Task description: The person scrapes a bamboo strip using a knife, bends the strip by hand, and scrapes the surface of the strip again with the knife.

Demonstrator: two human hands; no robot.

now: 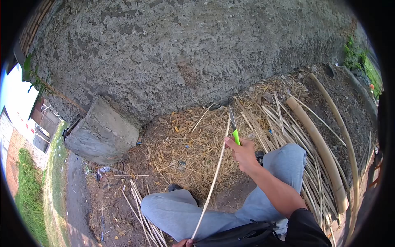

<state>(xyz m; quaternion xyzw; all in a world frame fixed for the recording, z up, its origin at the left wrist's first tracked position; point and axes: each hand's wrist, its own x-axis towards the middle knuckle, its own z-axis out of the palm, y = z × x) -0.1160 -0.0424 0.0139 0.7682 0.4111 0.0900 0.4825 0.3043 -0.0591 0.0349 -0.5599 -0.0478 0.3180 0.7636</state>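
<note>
My right hand (pixel 242 154) is closed around the lime-green handle of a knife (pixel 235 136). Its blade points up and away from me, close beside the upper end of a long, thin bamboo strip (pixel 215 177). The right thumb lies near that strip; whether it presses on it I cannot tell. At the bottom edge of the view, my left hand (pixel 184 243) grips the strip's lower end, with most of the hand cut off by the frame. The strip slants across my lap, between my bent knees.
On the right lie a pile of split bamboo strips (pixel 311 181) and a thick bamboo pole (pixel 321 154). More strips (pixel 142 214) lie by my left knee. Shavings (pixel 187 154) cover the ground before a rough wall (pixel 173 53). A concrete block (pixel 105 133) stands left.
</note>
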